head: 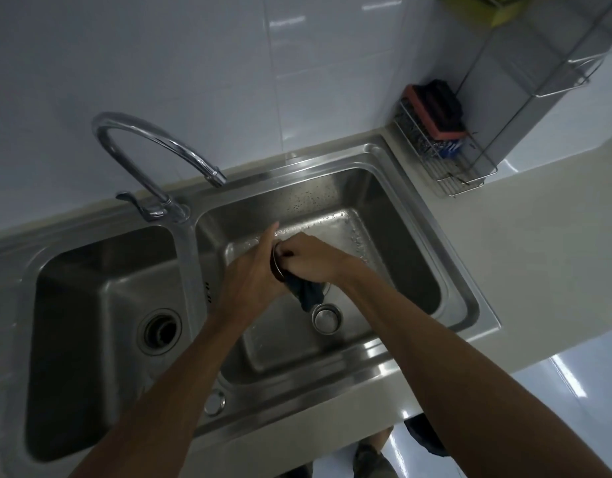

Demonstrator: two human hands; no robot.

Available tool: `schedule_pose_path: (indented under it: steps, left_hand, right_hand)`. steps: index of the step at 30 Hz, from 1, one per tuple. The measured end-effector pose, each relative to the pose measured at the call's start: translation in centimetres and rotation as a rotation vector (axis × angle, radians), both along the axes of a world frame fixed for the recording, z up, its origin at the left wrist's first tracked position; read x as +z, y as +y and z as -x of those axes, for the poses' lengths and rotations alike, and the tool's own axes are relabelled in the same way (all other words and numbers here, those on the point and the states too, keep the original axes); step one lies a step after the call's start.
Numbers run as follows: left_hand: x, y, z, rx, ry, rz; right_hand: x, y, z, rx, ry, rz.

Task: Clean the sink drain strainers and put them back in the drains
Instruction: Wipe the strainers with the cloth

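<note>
Over the right basin (411, 236) of a steel double sink, my left hand (247, 270) grips a round metal drain strainer (276, 265) on edge; only its rim shows between my hands. My right hand (306, 258) presses a dark cloth (306, 293) against the strainer, and the cloth's end hangs down. A second strainer (326, 317) sits in the right basin's drain, below the cloth. The left basin's drain (159, 331) is open and dark, with no strainer in it.
A curved chrome faucet (142, 150) with a lever stands behind the divider, its spout over the right basin. A wire rack (445, 163) with a sponge (433, 110) sits on the counter's back right corner. A beige countertop (538, 253) stretches to the right.
</note>
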State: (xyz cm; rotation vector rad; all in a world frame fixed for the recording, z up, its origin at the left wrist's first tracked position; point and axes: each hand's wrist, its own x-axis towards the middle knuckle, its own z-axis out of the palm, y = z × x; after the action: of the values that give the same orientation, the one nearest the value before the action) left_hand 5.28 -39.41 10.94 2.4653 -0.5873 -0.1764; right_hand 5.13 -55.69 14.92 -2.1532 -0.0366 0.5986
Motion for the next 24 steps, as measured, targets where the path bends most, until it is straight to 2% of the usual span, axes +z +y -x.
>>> schedule_pose_path:
  steps: [3, 6, 7, 8, 9, 13, 14, 15, 17, 19, 21, 24]
  left_hand:
    - [-0.5, -0.5, 0.2, -0.077, -0.068, -0.026]
    - [-1.1, -0.6, -0.7, -0.045, -0.005, -0.036]
    - [-1.3, -0.3, -1.0, -0.002, 0.044, 0.001]
    - [-1.5, 0.0, -1.2, 0.057, 0.089, 0.056]
    - [-1.5, 0.3, -1.3, 0.124, 0.127, 0.109]
    - [-1.3, 0.4, -1.6, 0.188, 0.156, 0.229]
    - [-1.2, 0.2, -1.7, 0.173, 0.164, 0.233]
    - [-1.0, -0.1, -1.8, 0.146, 0.158, 0.226]
    - [-0.8, -0.6, -2.0, 0.041, 0.074, 0.178]
    - [-0.7, -0.8, -1.9, -0.055, 0.042, 0.121]
    - [-0.9, -0.8, -1.3, -0.053, 0.056, 0.069]
    - [-2.0, -0.6, -0.2, -0.043, 0.018, 0.017]
  right_hand:
    - [-1.3, -0.9, 0.9, -0.229, 0.207, -0.275]
    - [-1.4, -1.7, 1.6, -0.633, 0.416, -0.767]
    - [-1.1, -2.1, 1.5, -0.742, 0.442, -0.933]
    - [-0.7, -2.8, 1.1, -0.815, 0.415, -1.013]
    - [0.0, -3.3, 0.6, -0.855, 0.364, -1.011]
    - [1.8, -3.4, -0.1, -0.876, 0.195, -0.833]
    - [1.9, -2.8, 0.2, -0.795, 0.122, -0.654]
    - [2.0, -1.9, 0.6, -0.630, -0.001, -0.361]
    - [1.3, 0.3, 1.4, -0.179, -0.199, 0.184]
    - [0.8, 1.9, 1.4, 0.052, -0.217, 0.462]
    - [0.7, 2.3, 0.8, 0.106, -0.177, 0.533]
    - [0.3, 1.0, -0.5, 0.116, 0.025, 0.314]
